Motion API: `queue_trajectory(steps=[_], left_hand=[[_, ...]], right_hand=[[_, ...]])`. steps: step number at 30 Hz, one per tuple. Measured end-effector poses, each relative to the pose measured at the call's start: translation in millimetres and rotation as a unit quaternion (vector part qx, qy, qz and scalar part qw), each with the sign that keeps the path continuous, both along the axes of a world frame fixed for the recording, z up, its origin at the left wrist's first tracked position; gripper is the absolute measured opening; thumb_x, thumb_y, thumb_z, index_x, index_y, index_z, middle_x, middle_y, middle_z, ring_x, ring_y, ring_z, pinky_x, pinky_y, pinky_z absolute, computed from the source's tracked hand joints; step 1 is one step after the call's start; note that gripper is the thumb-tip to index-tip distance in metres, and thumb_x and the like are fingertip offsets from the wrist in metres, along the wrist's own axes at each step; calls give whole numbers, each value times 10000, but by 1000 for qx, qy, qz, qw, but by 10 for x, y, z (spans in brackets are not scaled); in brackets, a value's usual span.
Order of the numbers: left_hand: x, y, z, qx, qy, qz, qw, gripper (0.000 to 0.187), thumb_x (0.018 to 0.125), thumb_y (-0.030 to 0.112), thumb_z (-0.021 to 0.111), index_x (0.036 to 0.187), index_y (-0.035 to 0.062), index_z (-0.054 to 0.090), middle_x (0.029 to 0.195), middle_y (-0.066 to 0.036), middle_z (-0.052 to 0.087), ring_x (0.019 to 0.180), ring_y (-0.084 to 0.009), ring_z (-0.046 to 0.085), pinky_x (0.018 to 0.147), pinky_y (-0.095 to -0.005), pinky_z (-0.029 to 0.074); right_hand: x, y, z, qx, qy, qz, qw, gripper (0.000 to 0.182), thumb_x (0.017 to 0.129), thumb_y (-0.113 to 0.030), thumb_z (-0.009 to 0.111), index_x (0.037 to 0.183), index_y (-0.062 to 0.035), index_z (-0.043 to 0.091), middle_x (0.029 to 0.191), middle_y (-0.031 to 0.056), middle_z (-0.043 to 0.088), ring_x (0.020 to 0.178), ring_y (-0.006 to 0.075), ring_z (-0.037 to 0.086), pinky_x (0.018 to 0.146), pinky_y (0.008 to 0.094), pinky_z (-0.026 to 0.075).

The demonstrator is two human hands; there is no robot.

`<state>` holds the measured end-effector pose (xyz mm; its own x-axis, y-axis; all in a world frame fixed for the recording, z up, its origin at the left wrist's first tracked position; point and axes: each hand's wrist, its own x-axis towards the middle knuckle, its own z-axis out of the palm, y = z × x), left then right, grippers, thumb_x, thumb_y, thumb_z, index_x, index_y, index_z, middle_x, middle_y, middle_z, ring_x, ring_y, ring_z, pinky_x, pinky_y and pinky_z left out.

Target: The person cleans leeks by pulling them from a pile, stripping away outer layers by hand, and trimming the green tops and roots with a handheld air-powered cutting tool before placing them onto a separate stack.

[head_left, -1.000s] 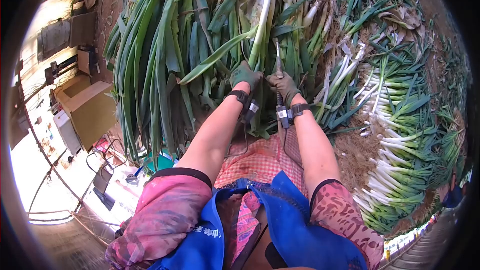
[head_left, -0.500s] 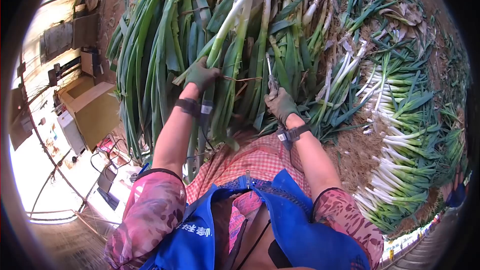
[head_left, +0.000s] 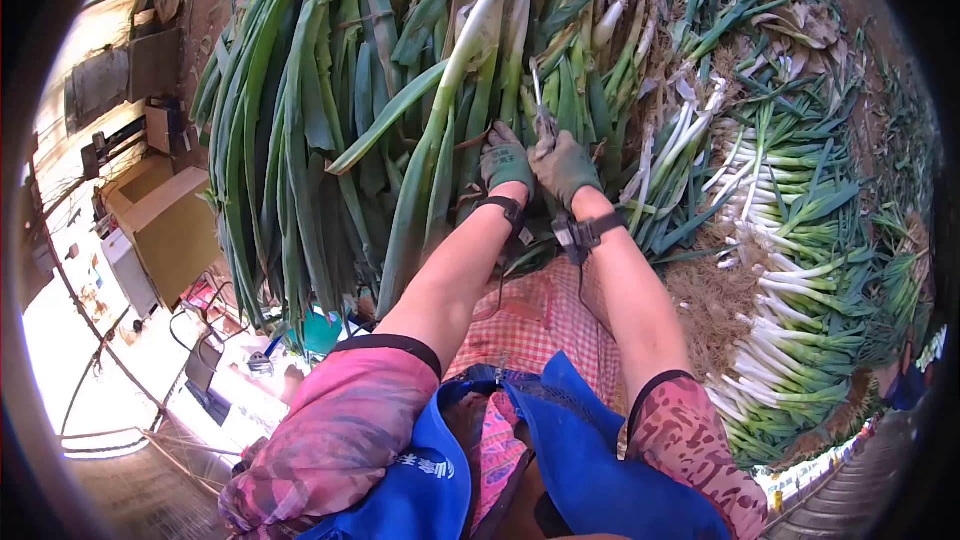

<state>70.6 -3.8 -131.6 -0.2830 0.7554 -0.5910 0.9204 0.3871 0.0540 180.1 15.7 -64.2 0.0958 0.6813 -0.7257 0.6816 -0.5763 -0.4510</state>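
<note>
My left hand (head_left: pixel 505 160), in a grey-green glove, is among the leek leaves right beside my right hand. Its fingers are curled at the lower end of a leek (head_left: pixel 517 25), and the fingertips are partly hidden. My right hand (head_left: pixel 566 168), gloved too, is closed around a narrow-bladed knife (head_left: pixel 539 90) with the blade pointing away from me. Left of my hands, a long leek (head_left: pixel 468 50) with a pale stem lies loose on top of the big pile of leeks (head_left: pixel 290 130).
To the right, a row of white-stemmed leeks (head_left: pixel 790 280) lies beside a heap of dry roots (head_left: pixel 715 295). Leafy scraps (head_left: pixel 720 0) cover the far right. A cardboard box (head_left: pixel 170 230) stands at the left. A checked cloth (head_left: pixel 540 315) covers my lap.
My left hand has let go of the long pale-stemmed leek and moved right, next to my right hand. The right hand, with the knife, has stayed nearly in place.
</note>
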Motion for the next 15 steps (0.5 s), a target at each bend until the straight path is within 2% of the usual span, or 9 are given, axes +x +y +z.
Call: queue_trajectory(steps=[1,2,4,6,7,10,13,14,15], left_hand=[[23,34,-166,-3,30,7,1000,638,883,201,586,1443,-8,362,1386,-197,511,1175,-377,579,942,-462,520],[-7,42,-318,23,31,25,999,779,769,275,737,1417,25,383,1358,-209,527,1184,-375,587,945,-468,514],[-87,226,-37,-39,-27,19,999,760,742,318,772,1363,25,445,1301,-201,576,1150,-353,612,929,-448,521],[-142,407,344,-62,-66,8,996,656,726,312,815,1250,18,552,1136,-169,670,1053,-277,666,898,-384,531],[-227,398,332,-66,-164,42,983,616,738,287,810,1230,12,562,1110,-154,677,1031,-261,667,893,-371,529],[-524,302,345,-50,-459,169,871,407,817,136,733,1168,-3,581,998,-73,684,929,-172,656,846,-304,526],[-756,238,793,-106,-559,289,770,318,847,90,685,1139,5,591,974,-54,669,891,-162,652,813,-299,532],[-825,214,859,-123,-580,307,745,250,862,64,664,1100,17,601,952,-46,656,864,-147,641,785,-288,529],[-855,183,915,-132,-588,321,730,227,874,71,657,1089,20,605,950,-44,653,861,-142,636,780,-287,528]], right_hand=[[42,-69,69,-35,-13,14,999,473,871,-423,529,1035,15,598,1019,320,666,1000,493,637,877,511,521],[75,-197,76,-40,-7,11,999,479,851,-429,580,1032,14,591,1008,321,662,1000,490,631,877,501,516],[136,-395,48,-38,4,15,999,448,840,-403,661,997,6,567,951,282,677,908,427,677,795,461,544],[159,-409,43,-35,66,-19,997,450,847,-405,630,1011,11,581,973,303,671,949,462,656,841,484,531],[162,-395,52,-31,98,-36,994,453,850,-406,615,1019,13,588,984,314,668,969,479,646,864,496,525],[161,-56,132,-10,129,-76,989,424,840,-365,659,1003,19,584,951,281,683,929,438,672,839,480,537],[188,222,155,-29,236,-117,964,420,827,-357,684,964,24,576,917,241,696,863,383,698,801,446,552],[192,250,196,-15,220,-76,973,305,879,-312,656,947,-29,566,852,156,700,799,296,717,694,384,559],[201,269,205,32,227,-3,973,258,896,-294,634,951,-52,563,844,131,695,788,278,718,665,362,554]])
